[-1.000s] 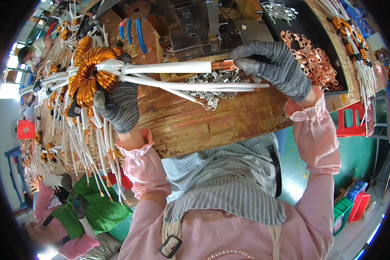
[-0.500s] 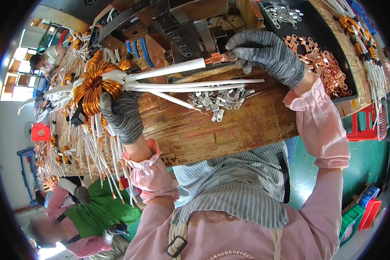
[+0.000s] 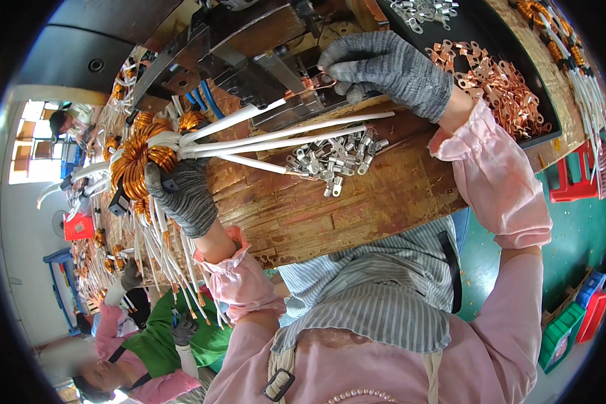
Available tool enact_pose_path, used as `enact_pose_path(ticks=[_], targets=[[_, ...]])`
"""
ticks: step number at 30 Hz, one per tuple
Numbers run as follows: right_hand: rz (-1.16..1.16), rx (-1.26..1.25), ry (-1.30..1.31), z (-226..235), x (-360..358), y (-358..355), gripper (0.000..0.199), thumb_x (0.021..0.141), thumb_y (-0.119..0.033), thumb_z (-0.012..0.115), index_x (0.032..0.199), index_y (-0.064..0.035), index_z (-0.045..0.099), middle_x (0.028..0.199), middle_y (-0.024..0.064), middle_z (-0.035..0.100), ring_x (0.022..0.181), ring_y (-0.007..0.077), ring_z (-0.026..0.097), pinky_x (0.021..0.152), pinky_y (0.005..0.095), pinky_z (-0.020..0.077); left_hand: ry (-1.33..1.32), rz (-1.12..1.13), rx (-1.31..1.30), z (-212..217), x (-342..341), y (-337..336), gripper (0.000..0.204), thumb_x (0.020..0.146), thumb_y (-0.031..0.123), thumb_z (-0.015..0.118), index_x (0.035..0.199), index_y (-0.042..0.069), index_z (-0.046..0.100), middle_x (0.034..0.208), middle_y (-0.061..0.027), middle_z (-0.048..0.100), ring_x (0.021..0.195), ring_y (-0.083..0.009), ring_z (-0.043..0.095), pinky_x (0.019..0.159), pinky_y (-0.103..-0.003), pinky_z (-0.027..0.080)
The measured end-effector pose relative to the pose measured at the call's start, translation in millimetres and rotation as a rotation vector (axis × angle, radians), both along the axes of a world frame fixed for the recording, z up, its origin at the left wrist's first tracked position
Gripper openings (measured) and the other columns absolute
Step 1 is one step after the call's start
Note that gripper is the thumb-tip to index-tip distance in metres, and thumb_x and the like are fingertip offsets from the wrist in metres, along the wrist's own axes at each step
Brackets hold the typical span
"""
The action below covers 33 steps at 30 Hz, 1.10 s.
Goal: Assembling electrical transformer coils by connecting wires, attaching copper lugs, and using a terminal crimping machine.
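Nearest me, my left hand is clenched around the copper coil at the worktop's front edge. I'd keep it steady so the white leads stay level. Further out, my right hand pinches a copper terminal at the press; silver lugs crowd underneath, with little spare room.

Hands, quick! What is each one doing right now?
Left hand: closed, holding the copper coil with white leads.
Right hand: closed, fingertips pinching a copper lug at the press.
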State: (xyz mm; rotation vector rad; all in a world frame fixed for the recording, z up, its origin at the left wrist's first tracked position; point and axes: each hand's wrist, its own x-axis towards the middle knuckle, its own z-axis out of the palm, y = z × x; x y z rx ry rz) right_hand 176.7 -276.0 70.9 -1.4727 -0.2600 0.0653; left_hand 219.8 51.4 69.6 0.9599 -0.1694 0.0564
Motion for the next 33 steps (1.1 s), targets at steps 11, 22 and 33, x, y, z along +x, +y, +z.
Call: enact_pose_path(ticks=[11, 22, 33], targets=[[-0.029, 0.052, 0.033, 1, 5, 1, 0.025, 0.08, -0.014, 0.061, 0.099, 0.0009, 0.059, 0.085, 0.008, 0.061, 0.067, 0.0116, 0.061, 0.061, 0.02, 0.0525, 0.027, 0.01, 0.05, -9, 11, 14, 0.076, 0.063, 0.04, 0.067, 0.121, 0.004, 0.033, 0.12, -0.0215, 0.038, 0.107, -0.0343, 0.043, 0.087, -0.051, 0.041], [-0.13, -0.051, -0.012, 2, 5, -3, 0.027, 0.082, -0.019, 0.059, 0.101, 0.0002, 0.057, 0.081, 0.0065, 0.061, 0.069, 0.0104, 0.06, 0.059, 0.0194, 0.0516, -0.009, -0.06, -0.014, -10, 13, 15, 0.062, 0.071, 0.037, 0.063, 0.12, 0.007, 0.04, 0.121, -0.0169, 0.042, 0.108, -0.0329, 0.044, 0.088, -0.054, 0.038], [-0.489, 0.181, -0.066, 21, -5, -20, 0.016, 0.084, -0.015, 0.057, 0.091, -0.0005, 0.058, 0.073, 0.0044, 0.059, 0.059, 0.0101, 0.055, 0.051, 0.0203, 0.0462, -0.012, -0.015, -0.001, -9, 11, 11, 0.062, 0.071, 0.038, 0.063, 0.119, 0.006, 0.04, 0.118, -0.019, 0.043, 0.107, -0.0337, 0.045, 0.085, -0.052, 0.041]])
